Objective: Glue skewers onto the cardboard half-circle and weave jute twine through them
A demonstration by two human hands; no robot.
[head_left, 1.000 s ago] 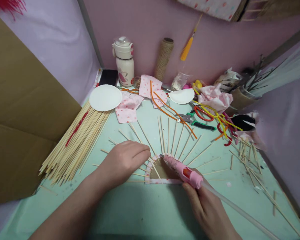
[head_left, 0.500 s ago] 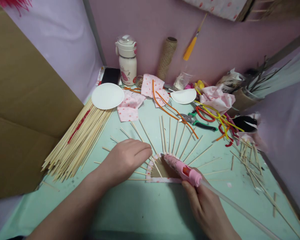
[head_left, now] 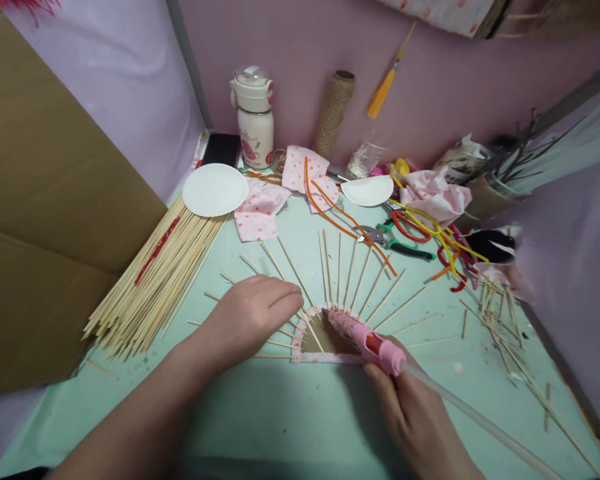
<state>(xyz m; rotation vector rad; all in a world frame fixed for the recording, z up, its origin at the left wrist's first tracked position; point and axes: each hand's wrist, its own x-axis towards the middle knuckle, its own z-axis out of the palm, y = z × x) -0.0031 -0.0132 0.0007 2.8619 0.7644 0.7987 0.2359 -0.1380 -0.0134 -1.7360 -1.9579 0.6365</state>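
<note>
My left hand (head_left: 255,317) is curled, fingers together, over a thin pale wooden stick (head_left: 315,337); its fingertips are hidden from me here, so I can't tell whether they pinch the stick or merely press it. Both stick ends show, the lower one crossing the half-round brown cardboard piece with a pink-spotted white rim (head_left: 331,342) lying on the mint-green tablecloth (head_left: 260,420). My right hand (head_left: 415,410) is clamped round a pink glue gun (head_left: 355,331), which covers part of that cardboard; its nozzle's end is hard to make out, and its long translucent glue stick (head_left: 480,412) runs off the bottom edge. Further back, a lidded cream bottle with pink print (head_left: 257,133) conceals its contents, a small clear plastic bag (head_left: 373,153) holds something white, and dark twigs (head_left: 523,157) poke from a brown container (head_left: 483,200)
</note>
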